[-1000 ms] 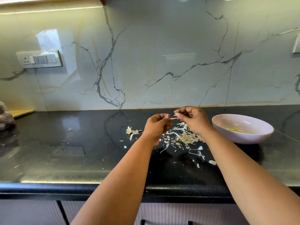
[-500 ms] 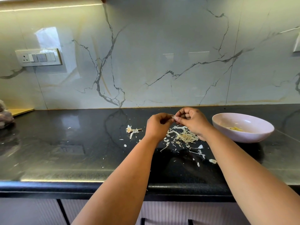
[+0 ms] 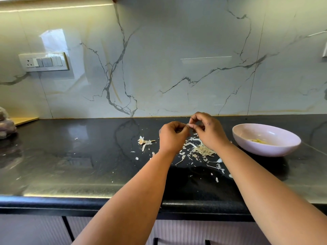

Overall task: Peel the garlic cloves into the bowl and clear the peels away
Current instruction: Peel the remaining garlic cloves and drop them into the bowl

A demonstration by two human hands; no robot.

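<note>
Both hands meet above the black counter (image 3: 70,165). My left hand (image 3: 172,137) and my right hand (image 3: 208,131) pinch a small garlic clove (image 3: 188,125) between their fingertips; most of it is hidden by the fingers. Below them lies a heap of pale garlic peels (image 3: 203,150), with loose scraps scattered toward the front. A garlic stem with skin (image 3: 143,142) lies to the left of my left hand. The pale pink bowl (image 3: 283,149) stands to the right and holds a few peeled cloves (image 3: 259,141).
A marble backsplash rises behind the counter, with a switch panel (image 3: 44,61) at the left. A plastic bag (image 3: 6,126) and a wooden board (image 3: 24,120) sit at the far left. The counter's front edge (image 3: 70,202) runs across below, above cabinet fronts.
The hands have come closer together and lifted slightly; my right hand's fingers now work at the clove held against my left fingertips. Bowl and peels have stayed where they were.
</note>
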